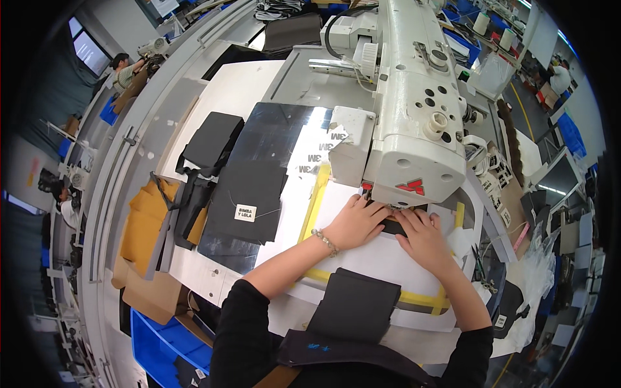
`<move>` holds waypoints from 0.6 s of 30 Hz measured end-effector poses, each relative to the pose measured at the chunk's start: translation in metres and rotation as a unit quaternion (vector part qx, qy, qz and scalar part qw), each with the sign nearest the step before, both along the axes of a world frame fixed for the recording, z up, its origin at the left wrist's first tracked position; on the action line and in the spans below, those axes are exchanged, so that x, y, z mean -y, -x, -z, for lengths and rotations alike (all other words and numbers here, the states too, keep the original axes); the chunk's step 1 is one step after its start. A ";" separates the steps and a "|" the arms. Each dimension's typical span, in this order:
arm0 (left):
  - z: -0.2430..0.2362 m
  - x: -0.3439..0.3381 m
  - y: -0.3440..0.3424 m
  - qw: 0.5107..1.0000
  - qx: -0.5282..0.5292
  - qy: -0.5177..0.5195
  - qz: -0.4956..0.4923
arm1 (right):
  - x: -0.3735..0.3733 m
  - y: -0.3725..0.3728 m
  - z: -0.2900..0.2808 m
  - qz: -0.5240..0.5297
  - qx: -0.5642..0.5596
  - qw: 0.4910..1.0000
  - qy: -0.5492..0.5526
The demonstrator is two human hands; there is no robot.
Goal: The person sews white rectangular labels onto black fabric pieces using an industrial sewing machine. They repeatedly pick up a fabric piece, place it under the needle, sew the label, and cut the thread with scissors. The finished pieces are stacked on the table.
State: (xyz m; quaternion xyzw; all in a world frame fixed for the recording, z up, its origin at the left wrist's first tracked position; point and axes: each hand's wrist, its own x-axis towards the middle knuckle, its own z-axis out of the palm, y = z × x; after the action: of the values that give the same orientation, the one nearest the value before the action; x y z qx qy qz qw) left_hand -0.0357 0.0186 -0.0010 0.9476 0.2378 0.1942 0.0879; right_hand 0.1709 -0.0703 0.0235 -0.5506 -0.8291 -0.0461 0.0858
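Both my hands are under the head of a white industrial sewing machine. My left hand lies with its fingers stretched forward, fingertips at a small dark piece below the needle area. Opposite it, my right hand rests fingers extended and slightly apart on the same piece's right side. The machine head partly hides the piece and some fingertips. Beneath them is a white sheet edged with yellow tape. Close to my body, a stack of dark fabric panels overhangs the near edge.
To the left, dark panels with a white label lie on a shiny metal plate. Beyond are a black stack and mustard-coloured pieces. A blue bin stands lower left. Scissors and clear plastic lie right.
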 end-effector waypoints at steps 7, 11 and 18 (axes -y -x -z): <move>0.004 0.002 0.009 0.998 0.047 0.006 0.032 | -0.008 -0.014 0.017 -0.046 -0.075 0.996 0.025; 0.001 -0.004 0.018 0.999 -0.005 0.041 -0.018 | -0.011 -0.014 0.016 -0.065 -0.085 0.994 0.026; -0.002 0.000 0.011 0.996 -0.052 -0.014 -0.066 | -0.013 -0.015 0.019 -0.064 -0.090 0.993 0.052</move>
State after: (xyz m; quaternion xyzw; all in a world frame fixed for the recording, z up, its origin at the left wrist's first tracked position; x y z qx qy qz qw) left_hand -0.0470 0.0189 0.0013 0.9399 0.3011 0.1530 0.0496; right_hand 0.1858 -0.0574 0.0042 -0.5023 -0.8526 0.0520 0.1344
